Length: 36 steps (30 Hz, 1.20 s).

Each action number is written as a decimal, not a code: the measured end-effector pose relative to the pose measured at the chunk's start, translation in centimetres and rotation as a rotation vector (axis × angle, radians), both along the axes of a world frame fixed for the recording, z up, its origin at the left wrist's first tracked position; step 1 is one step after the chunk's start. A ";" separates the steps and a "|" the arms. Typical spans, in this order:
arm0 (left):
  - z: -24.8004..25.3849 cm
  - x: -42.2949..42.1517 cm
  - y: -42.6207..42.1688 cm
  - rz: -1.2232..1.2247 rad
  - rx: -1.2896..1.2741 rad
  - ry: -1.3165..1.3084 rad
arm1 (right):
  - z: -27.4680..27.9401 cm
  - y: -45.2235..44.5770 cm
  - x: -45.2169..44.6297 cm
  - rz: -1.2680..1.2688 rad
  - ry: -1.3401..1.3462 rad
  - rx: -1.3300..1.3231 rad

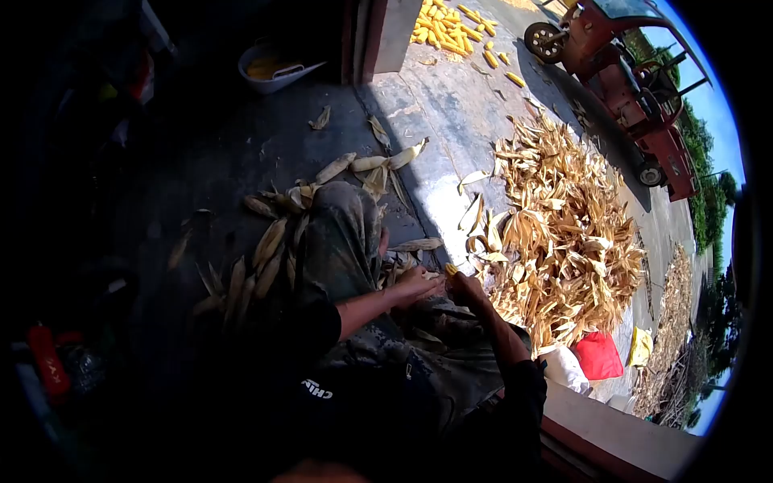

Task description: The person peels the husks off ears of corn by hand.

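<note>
My right hand (464,288) is closed round an ear of corn, and a bit of its yellow kernels (451,269) shows above the fingers. Close beside it, my left hand (412,287) has its fingers pinched together. A pale scrap that looks like corn husk (431,276) shows at those fingertips, partly hidden. Both hands are over my lap, between my knees. Unhusked ears of corn (369,163) lie past my left knee. More ears in dry husks (270,244) lie in shadow to the left.
A big heap of dry husks (564,233) covers the sunlit ground at right. Bare yellow cobs (447,30) are piled beyond the doorway pillar (393,40). A white basin (274,80) with corn stands in the shade. A red three-wheeler (612,88) is parked outside, and a red bag (599,356) lies by the heap.
</note>
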<state>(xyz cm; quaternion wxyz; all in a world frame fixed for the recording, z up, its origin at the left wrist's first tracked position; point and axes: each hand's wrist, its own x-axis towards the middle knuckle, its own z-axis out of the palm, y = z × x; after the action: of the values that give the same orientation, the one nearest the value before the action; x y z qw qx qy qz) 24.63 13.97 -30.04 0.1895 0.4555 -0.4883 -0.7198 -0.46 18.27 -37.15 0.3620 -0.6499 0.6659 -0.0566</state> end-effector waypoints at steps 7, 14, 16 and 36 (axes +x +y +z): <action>-6.9 -0.4 1.0 -0.399 -0.207 -0.181 | 24.8 -22.5 -0.4 -0.465 -1.270 -0.335; -5.3 -0.9 1.5 -0.516 -0.277 -0.106 | 9.2 -17.0 3.0 -0.574 -0.813 -0.003; -4.3 -0.7 1.5 -0.570 -0.355 -0.124 | -0.3 -11.6 3.6 -0.591 -0.611 0.264; -3.6 -1.2 2.7 -0.734 -0.380 -0.308 | -12.9 -3.5 8.8 0.144 0.521 0.171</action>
<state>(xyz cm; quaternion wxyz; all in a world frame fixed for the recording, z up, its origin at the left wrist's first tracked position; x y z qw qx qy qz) 23.42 16.65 -33.69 -0.0732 0.3110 -0.7639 -0.5606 8.33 14.72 -50.07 0.2352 -0.6552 0.6910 0.1948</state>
